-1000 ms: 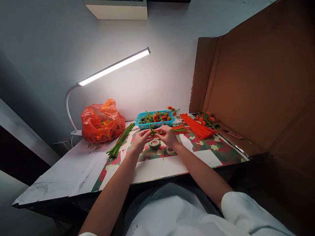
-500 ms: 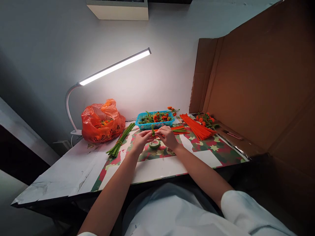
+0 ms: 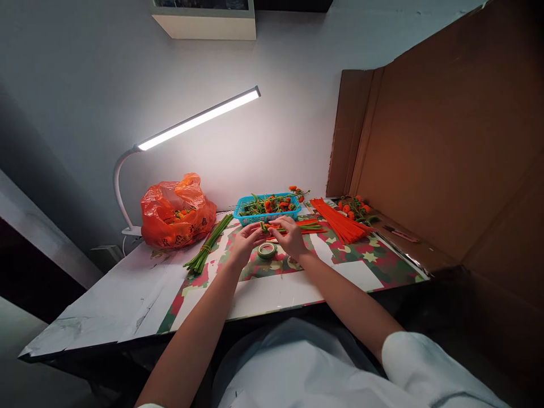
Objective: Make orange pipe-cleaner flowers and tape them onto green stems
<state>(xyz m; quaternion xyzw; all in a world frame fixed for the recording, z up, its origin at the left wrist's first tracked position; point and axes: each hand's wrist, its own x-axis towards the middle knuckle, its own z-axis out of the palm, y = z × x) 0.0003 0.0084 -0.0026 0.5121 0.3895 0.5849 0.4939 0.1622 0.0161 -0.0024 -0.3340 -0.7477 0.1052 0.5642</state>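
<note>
Between my two hands, at the middle of the table, is a small green piece (image 3: pixel 264 228), its shape partly covered by fingers. My left hand (image 3: pixel 246 242) pinches it from the left with thumb and fingertips. From the right, my right hand (image 3: pixel 291 237) has its fingers closed at the same piece. A roll of green tape (image 3: pixel 266 251) lies on the table just below the fingertips. Behind my right hand lie red and green stems (image 3: pixel 312 227). The blue basket (image 3: pixel 255 219) beyond my hands holds orange flowers and green stems.
An orange plastic bag (image 3: pixel 176 218) stands at the back left beside a lit lamp (image 3: pixel 199 119). Green stems (image 3: pixel 208 246) lie bundled near it. Orange strips (image 3: pixel 342 222), orange pompom flowers (image 3: pixel 355 208) and a cutter (image 3: pixel 400 233) are at the right, beside cardboard (image 3: pixel 446 141).
The green piece between my fingers stood upright before and now tilts, looking shorter. My fingers have shifted slightly around it. The view has tipped up a little.
</note>
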